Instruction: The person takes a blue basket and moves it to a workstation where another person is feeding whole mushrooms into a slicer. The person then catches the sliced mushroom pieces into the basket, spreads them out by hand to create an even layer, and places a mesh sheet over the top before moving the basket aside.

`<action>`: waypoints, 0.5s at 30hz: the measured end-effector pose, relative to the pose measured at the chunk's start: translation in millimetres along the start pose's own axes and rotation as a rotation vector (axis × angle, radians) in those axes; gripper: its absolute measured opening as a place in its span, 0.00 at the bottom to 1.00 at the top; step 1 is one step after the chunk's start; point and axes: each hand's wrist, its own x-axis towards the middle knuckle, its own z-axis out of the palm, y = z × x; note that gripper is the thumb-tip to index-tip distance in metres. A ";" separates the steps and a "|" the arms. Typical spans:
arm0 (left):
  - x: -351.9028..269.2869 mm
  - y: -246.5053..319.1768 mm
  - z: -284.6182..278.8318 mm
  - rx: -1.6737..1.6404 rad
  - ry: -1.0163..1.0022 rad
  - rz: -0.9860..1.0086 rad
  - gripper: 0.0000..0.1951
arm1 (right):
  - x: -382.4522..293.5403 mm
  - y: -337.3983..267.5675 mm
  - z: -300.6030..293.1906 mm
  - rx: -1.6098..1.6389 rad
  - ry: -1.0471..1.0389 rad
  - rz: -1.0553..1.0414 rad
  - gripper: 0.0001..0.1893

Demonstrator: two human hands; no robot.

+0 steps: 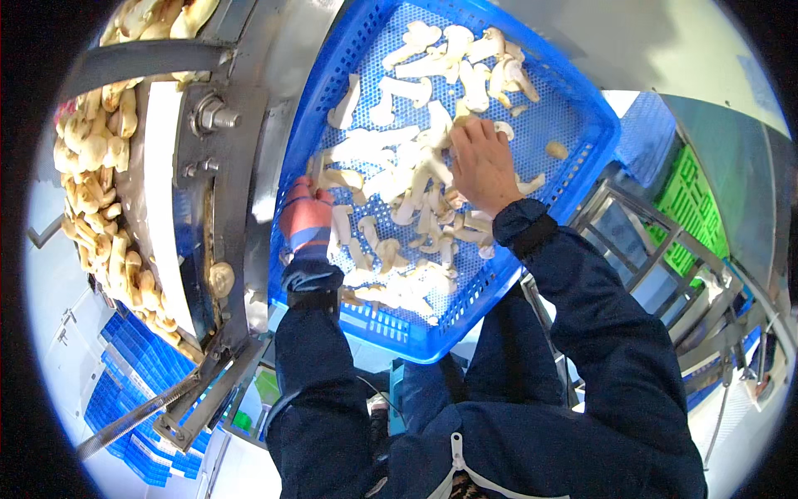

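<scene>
A blue perforated plastic crate (548,75) lies before me, with many pale mushrooms, apparently king oyster mushrooms (405,90), spread over its floor. My right hand (483,159) is bare and reaches palm down over the middle of the crate. Its fingertips rest at a mushroom (462,112); whether they grip it is hidden under the hand. At the crate's left side is my left hand (305,215), in a red and blue striped glove. Its fingers are bent beside a mushroom stem (316,167), and I cannot tell if they hold it.
To the left runs a conveyor (140,156) carrying more mushrooms (87,143), with a metal frame and a protruding bolt (221,117). Blue crates (134,399) are stacked at lower left. On the right stand a metal frame (636,249) and a green plastic crate (692,212).
</scene>
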 end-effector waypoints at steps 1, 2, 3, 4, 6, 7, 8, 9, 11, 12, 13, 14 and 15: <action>-1.4 1.4 -2.7 -0.134 0.055 -0.024 0.10 | -0.3 4.0 -1.0 0.005 -0.054 0.038 0.08; -6.1 3.8 -5.0 -0.318 -0.008 -0.098 0.08 | -1.3 9.1 2.9 0.007 -0.020 0.030 0.08; -9.1 19.3 -16.7 -0.499 -0.080 -0.169 0.07 | -3.6 14.7 1.6 0.000 -0.018 0.043 0.08; -13.2 29.1 -17.7 -0.649 -0.093 -0.119 0.08 | -4.1 15.2 0.0 0.024 -0.062 0.088 0.08; -28.7 70.6 -21.2 -0.838 -0.234 -0.099 0.10 | -8.1 21.1 -2.1 0.143 -0.114 0.184 0.08; -30.5 88.8 -22.0 -0.920 -0.354 -0.144 0.10 | -8.1 18.1 -3.7 0.148 -0.110 0.177 0.08; -30.0 104.3 -4.3 -1.004 -0.375 -0.102 0.10 | -10.3 21.1 -3.2 0.189 -0.179 0.186 0.08; -27.2 119.1 2.9 -1.039 -0.325 -0.082 0.09 | -10.8 22.0 -5.4 0.235 -0.247 0.190 0.07; -18.2 142.2 17.5 -1.000 -0.383 -0.023 0.11 | -15.0 29.3 -16.7 0.240 -0.249 0.191 0.07; -17.9 162.3 15.0 -1.037 -0.446 0.074 0.12 | -21.4 41.9 -28.6 0.170 -0.185 0.245 0.06; -15.4 178.7 6.4 -1.067 -0.503 0.168 0.13 | -22.8 51.3 -41.4 0.107 -0.122 0.293 0.05; -10.2 186.7 1.8 -0.810 -0.377 0.253 0.17 | -20.9 63.7 -55.7 0.104 -0.121 0.297 0.05; 2.4 164.8 22.4 -0.606 0.086 0.496 0.23 | -8.6 62.5 -75.7 0.025 -0.119 0.296 0.10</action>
